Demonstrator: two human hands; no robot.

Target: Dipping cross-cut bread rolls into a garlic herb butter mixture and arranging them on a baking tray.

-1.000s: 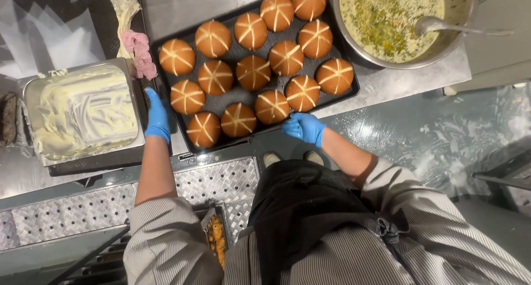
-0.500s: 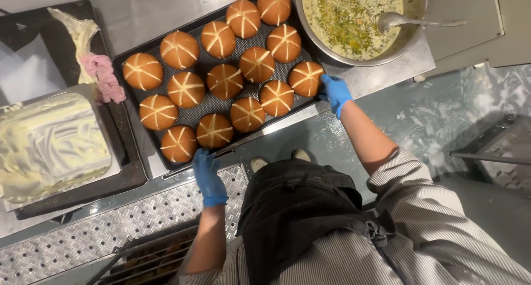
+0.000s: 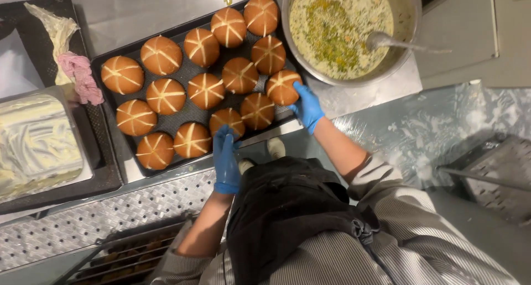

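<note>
The left hand [image 3: 226, 159], in a blue glove, is laid flat, fingers together, on the near edge of the dark baking tray [image 3: 189, 75]. The right hand [image 3: 306, 106] is curled around the tray's right corner beside a cross-marked bun [image 3: 283, 87]. The fingertips are hidden underneath. The steel bowl [image 3: 405, 19] of pale green-flecked mixture is cut off above.

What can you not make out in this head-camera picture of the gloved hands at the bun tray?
- Left hand: the fingers cover part of a bun, so the grip is unclear.
- Right hand: its fingers hide the tray corner.
- Butter tub: cut off by the left edge.
- Rack under the counter: dark, contents unclear.
</note>
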